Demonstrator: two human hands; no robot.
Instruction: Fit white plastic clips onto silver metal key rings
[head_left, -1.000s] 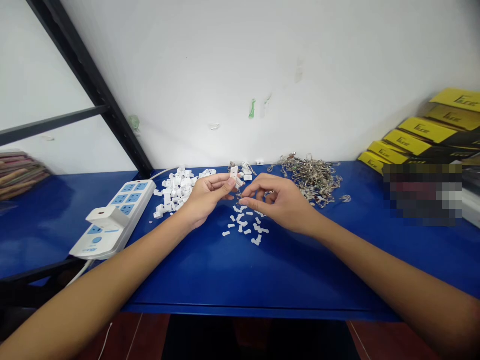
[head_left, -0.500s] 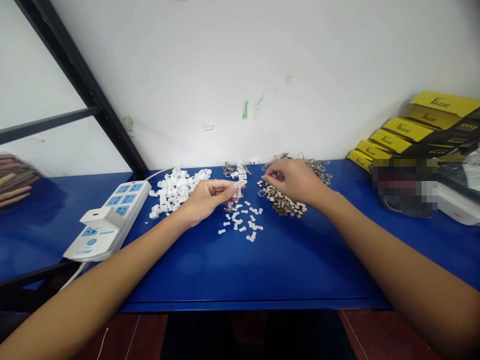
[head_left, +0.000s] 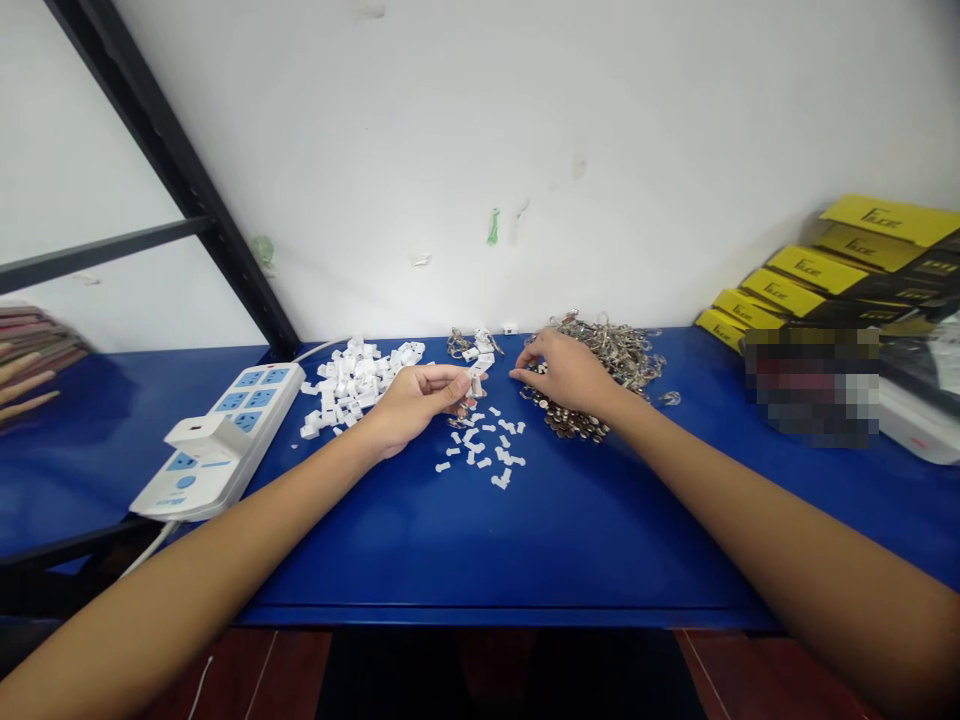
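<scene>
My left hand [head_left: 420,400] pinches a small white plastic case [head_left: 478,383] between thumb and fingers, above the middle of the table. Under it lie several flat white tabs [head_left: 506,480], scattered on the blue surface. My right hand [head_left: 559,370] hovers over a heap of small round silver discs [head_left: 574,422], thumb and index tip brought close together. Whatever its fingertips hold, if anything, is too small to make out. Just behind that hand is a pile of metal key rings and clasps [head_left: 630,350]. A heap of white plastic pieces [head_left: 352,380] sits left of my left hand.
A white power strip [head_left: 225,430] with a plugged-in adapter lies on the blue table [head_left: 517,560] at left, beside a black shelf post [head_left: 187,170]. Yellow-and-black boxes [head_left: 817,270] are stacked at right. Another person's hand [head_left: 26,385] shows at the far left edge.
My right hand has shifted slightly left and down, bringing its fingertips toward the white case. My left hand keeps its hold on the case, nearly in place.
</scene>
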